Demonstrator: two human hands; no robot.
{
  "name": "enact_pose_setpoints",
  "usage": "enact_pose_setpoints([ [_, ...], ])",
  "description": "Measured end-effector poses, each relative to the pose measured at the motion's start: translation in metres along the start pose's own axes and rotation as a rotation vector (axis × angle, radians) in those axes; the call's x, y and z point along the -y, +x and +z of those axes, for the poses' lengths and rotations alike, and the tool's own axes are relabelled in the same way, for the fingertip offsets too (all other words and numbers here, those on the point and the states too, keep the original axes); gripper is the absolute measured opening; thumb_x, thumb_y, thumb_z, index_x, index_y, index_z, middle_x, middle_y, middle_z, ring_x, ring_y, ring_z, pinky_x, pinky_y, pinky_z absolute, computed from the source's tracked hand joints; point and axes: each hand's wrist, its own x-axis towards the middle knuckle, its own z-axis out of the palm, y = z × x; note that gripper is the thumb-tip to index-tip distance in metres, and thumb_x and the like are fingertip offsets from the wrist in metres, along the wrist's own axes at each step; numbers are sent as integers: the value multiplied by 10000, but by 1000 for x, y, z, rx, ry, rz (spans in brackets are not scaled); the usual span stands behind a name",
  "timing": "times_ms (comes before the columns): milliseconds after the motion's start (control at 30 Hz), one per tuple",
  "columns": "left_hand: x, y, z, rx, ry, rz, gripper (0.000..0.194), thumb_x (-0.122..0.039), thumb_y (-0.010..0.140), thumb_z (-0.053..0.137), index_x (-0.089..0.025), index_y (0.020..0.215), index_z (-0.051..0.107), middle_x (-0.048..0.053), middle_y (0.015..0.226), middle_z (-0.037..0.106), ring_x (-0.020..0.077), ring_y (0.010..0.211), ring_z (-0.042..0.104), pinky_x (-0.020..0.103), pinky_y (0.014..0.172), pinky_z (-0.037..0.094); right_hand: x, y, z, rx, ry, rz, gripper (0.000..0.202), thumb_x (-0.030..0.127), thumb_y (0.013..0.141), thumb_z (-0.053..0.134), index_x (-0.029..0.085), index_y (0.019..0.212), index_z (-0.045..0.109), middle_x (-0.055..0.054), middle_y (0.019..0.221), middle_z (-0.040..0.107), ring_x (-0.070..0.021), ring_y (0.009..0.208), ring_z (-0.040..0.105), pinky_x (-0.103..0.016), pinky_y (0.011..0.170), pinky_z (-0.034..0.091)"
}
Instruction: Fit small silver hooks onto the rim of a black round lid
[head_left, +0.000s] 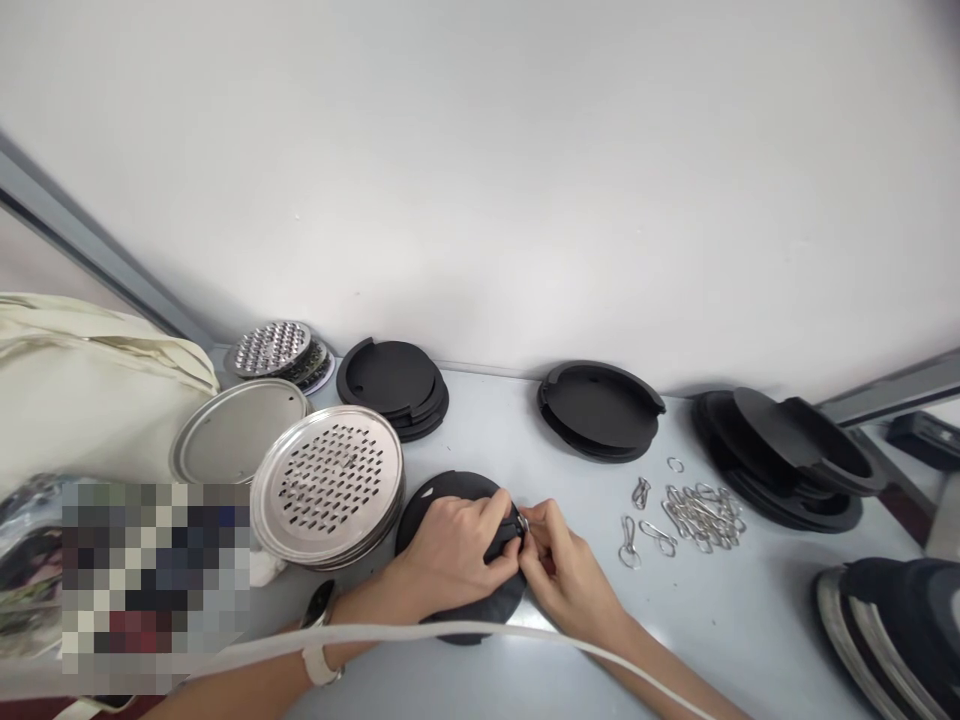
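Observation:
A round black plastic disc (499,612) lies on the table in front of me. My left hand (461,545) rests across it, fingers bent and closed on its right edge. At that same edge my right hand (559,565) pinches a small shiny metal piece (523,523), apparently a wire clip, mostly covered by fingertips. The fingertips of both hands nearly meet there. To the right lies a heap of wire clips (703,517), with a few loose clips (630,545) and a single ring (676,465) beside it.
Perforated metal grater discs (330,485) are stacked at left, near a plain metal disc (240,430) and smaller graters (270,348). Black disc stacks stand along the wall: left (390,380), middle (600,410), right (780,450). A pale cord (420,632) crosses before my forearms.

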Motion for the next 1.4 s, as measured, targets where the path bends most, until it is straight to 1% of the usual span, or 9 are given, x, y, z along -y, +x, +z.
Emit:
enact_pose_setpoints([
  [200,-1,-1,-3,6,19,35,90,-281,810,478,-222,877,465,-25,703,595,164,637,582,292,562,330,0,1,-2,7,-1,-1,115,165,853,387,232,887,301,62,609,442,-127,544,450,-223,496,338],
  [467,-1,-1,-2,14,8,33,110,-293,819,474,-213,893,461,-21,709,594,166,643,577,291,557,321,0,1,-2,19,18,19,127,159,839,399,231,891,309,70,600,418,-120,525,432,-219,494,339],
  [733,0,0,-1,5,20,42,109,-284,805,486,-211,877,450,-24,708,594,167,644,584,295,555,336,7,1,-7,43,102,23,89,209,898,358,218,986,356,72,595,424,-113,501,377,-226,505,318],
  [900,0,0,-1,-7,20,40,112,-291,809,487,-211,880,455,-18,695,600,166,635,589,290,540,330,7,4,-12,38,190,60,68,244,906,360,212,960,386,74,574,418,-110,504,371,-220,511,319],
  [1100,-1,0,-1,-8,-1,37,108,-286,807,485,-209,872,447,-18,685,601,164,625,583,282,542,325,4,6,-11,15,213,107,35,253,901,363,219,906,371,95,516,380,-107,485,336,-215,507,299],
  [1400,0,0,-2,-3,-1,39,99,-283,802,483,-212,856,441,-21,677,593,164,623,578,280,538,323,2,5,-9,19,217,85,53,268,909,376,225,914,344,99,528,377,-103,482,313,-217,498,282],
])
